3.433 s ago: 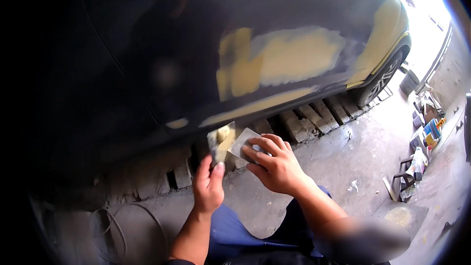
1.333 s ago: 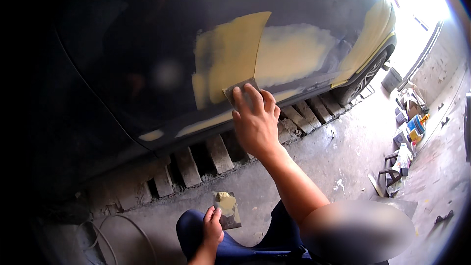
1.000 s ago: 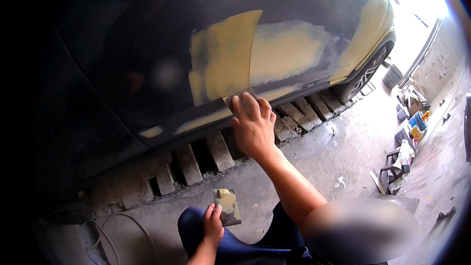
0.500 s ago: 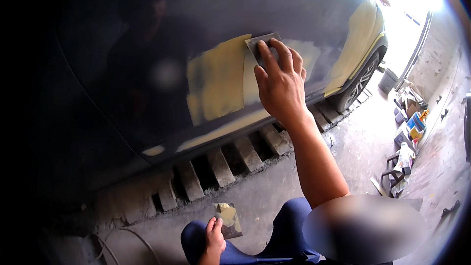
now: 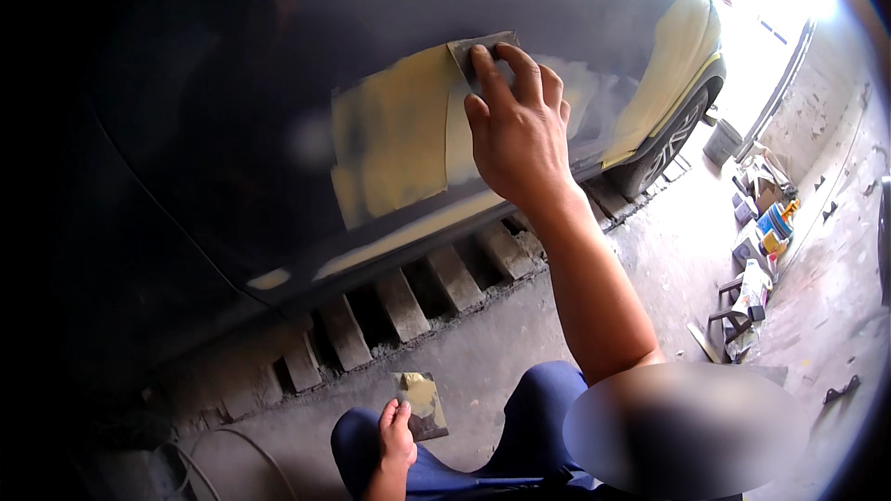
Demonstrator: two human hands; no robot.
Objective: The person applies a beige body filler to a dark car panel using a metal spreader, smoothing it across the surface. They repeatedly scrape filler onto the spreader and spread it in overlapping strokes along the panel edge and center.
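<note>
A thin grey rectangular metal spreader [image 5: 483,54] is lying flat against the dark car door panel [image 5: 278,83], at the upper edge of the yellow filler patch [image 5: 394,144]. The right hand [image 5: 515,134] is pressing it with fingers [image 5: 490,74] spread narrowly. The left hand [image 5: 397,436] is gripping a small flat board with yellow putty [image 5: 422,404], low near the blue trouser knee [image 5: 538,408].

Both forearms are bare, with no sleeves, gloves, watch or rings to be seen on the right hand [image 5: 516,134] or the left hand [image 5: 396,434]. The legs wear dark blue trousers [image 5: 520,445], the cloth smooth and creased at the knee.
</note>
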